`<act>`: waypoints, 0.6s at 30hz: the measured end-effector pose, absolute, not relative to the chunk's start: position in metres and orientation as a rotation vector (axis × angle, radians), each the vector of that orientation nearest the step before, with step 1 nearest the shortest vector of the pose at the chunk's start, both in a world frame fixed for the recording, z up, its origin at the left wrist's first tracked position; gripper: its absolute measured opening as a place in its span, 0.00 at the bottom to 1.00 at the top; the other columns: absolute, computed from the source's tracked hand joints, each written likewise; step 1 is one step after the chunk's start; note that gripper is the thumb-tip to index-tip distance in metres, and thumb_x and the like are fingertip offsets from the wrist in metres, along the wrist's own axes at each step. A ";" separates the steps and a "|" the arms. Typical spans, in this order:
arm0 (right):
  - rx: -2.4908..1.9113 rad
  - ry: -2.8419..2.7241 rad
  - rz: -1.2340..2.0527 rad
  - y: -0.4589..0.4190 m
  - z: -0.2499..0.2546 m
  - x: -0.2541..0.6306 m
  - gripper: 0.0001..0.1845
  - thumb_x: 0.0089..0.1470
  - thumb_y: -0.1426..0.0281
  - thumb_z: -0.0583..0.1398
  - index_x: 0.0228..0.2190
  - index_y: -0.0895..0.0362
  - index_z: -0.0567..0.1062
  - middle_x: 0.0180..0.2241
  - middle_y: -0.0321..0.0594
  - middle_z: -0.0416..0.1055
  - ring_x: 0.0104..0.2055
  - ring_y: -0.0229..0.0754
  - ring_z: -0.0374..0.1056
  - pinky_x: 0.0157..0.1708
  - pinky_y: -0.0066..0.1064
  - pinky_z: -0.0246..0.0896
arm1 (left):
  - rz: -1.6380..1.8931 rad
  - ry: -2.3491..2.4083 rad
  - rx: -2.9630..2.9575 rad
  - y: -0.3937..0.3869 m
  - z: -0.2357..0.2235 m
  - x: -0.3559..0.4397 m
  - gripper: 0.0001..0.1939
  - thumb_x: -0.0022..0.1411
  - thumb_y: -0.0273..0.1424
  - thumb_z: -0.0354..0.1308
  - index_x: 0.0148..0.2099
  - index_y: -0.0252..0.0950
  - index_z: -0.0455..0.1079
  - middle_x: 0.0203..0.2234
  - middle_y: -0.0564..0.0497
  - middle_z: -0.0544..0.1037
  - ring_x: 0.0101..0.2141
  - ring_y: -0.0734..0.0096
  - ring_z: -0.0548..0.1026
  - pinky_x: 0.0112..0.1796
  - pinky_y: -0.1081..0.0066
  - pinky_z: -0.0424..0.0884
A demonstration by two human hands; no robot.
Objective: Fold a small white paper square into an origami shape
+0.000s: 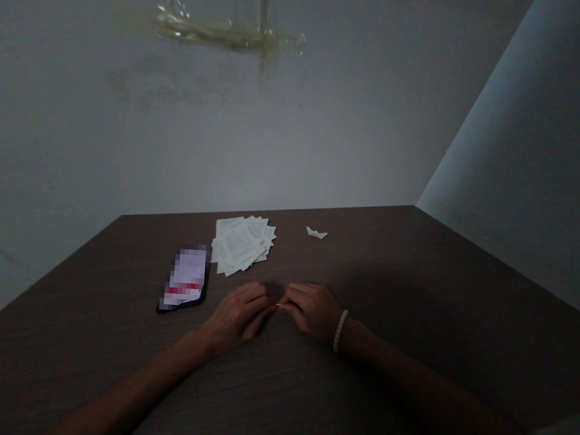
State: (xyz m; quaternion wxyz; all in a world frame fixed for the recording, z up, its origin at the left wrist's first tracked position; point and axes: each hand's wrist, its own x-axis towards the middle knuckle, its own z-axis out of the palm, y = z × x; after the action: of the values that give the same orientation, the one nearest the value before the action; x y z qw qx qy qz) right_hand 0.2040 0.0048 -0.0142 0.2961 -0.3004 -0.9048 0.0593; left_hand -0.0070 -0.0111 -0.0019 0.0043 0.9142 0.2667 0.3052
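My left hand (240, 315) and my right hand (311, 309) rest close together on the dark wooden table (413, 299), fingertips almost meeting. Both have their fingers curled in. A tiny pale sliver (278, 304) shows between the fingertips; what it is I cannot make out. A pale bead bracelet (340, 330) circles my right wrist. Just beyond my hands lies a fanned pile of white paper slips (242, 243). A phone (185, 280) with a lit screen lies to the left of my left hand.
A small folded white paper shape (317, 233) lies farther back on the table, right of the pile. Grey walls close in behind and on the right. Old clear tape (218, 30) sticks to the back wall.
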 end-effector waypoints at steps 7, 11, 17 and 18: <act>-0.770 -2.398 0.201 0.005 -0.014 0.205 0.07 0.60 0.66 0.58 0.34 0.57 0.72 0.34 0.38 0.71 0.35 0.38 0.67 0.36 0.27 0.58 | 1.016 0.787 2.836 -0.010 -0.008 -0.012 0.09 0.65 0.23 0.49 0.42 0.32 0.70 0.31 0.46 0.73 0.31 0.70 0.70 0.32 0.71 0.68; -0.791 -2.428 0.151 0.006 -0.014 0.205 0.06 0.59 0.67 0.58 0.34 0.57 0.72 0.34 0.38 0.71 0.36 0.38 0.67 0.36 0.27 0.58 | 1.070 0.770 2.814 -0.009 -0.009 -0.013 0.08 0.64 0.23 0.49 0.42 0.32 0.69 0.30 0.47 0.73 0.30 0.71 0.70 0.30 0.73 0.68; -0.875 -2.530 -0.035 0.003 -0.011 0.204 0.07 0.60 0.69 0.56 0.30 0.58 0.69 0.32 0.38 0.69 0.32 0.38 0.65 0.30 0.28 0.54 | 1.047 0.818 2.801 -0.010 -0.007 -0.010 0.07 0.66 0.25 0.50 0.40 0.32 0.69 0.29 0.48 0.74 0.30 0.72 0.71 0.31 0.73 0.68; -0.868 -2.552 -0.066 0.003 -0.011 0.204 0.07 0.60 0.70 0.56 0.30 0.58 0.69 0.32 0.39 0.69 0.31 0.38 0.65 0.30 0.28 0.53 | 1.031 0.829 2.806 -0.010 -0.006 -0.009 0.07 0.66 0.25 0.49 0.40 0.33 0.69 0.29 0.48 0.73 0.30 0.72 0.71 0.31 0.73 0.69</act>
State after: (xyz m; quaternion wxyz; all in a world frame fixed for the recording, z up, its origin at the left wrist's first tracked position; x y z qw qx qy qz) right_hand 0.2042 0.0029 -0.0107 0.2209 -0.3140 -0.9230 -0.0240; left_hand -0.0095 -0.0101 -0.0064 0.0197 0.9044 0.2672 0.3322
